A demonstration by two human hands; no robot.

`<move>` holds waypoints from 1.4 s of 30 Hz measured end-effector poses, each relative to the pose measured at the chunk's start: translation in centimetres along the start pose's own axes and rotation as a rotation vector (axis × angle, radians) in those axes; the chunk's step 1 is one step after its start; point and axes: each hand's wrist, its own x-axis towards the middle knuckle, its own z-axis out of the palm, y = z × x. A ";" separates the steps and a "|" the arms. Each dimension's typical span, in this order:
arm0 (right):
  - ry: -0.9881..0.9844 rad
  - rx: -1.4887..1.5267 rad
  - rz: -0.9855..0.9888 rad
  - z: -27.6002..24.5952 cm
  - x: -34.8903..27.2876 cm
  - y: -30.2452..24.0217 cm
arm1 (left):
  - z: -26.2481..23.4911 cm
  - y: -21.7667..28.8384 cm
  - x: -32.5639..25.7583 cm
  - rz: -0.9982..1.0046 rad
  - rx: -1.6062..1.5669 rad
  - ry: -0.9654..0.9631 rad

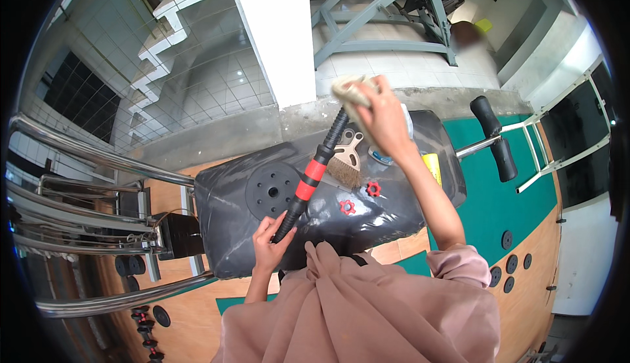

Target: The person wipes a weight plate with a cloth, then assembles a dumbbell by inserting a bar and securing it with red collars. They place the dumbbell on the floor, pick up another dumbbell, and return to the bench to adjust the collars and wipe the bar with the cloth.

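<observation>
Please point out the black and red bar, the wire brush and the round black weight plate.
black and red bar (310, 179): head view, on its red middle band.
wire brush (345, 169): head view, on its bristles.
round black weight plate (270, 190): head view, near its centre hole.

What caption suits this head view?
Left hand steadies a black-and-red bar while right hand wipes its end with a cloth.
</observation>
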 end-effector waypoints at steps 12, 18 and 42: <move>0.080 0.145 -0.082 1.6 -0.5 -0.9 | -0.3 -0.1 -0.8 -0.144 -0.206 -0.058; 0.268 1.044 0.333 3.8 0.3 -2.1 | 1.0 0.9 -0.7 -0.290 -0.714 -0.174; 0.463 1.114 0.360 6.9 -3.2 -6.4 | 3.2 3.3 4.4 -0.084 -0.495 0.070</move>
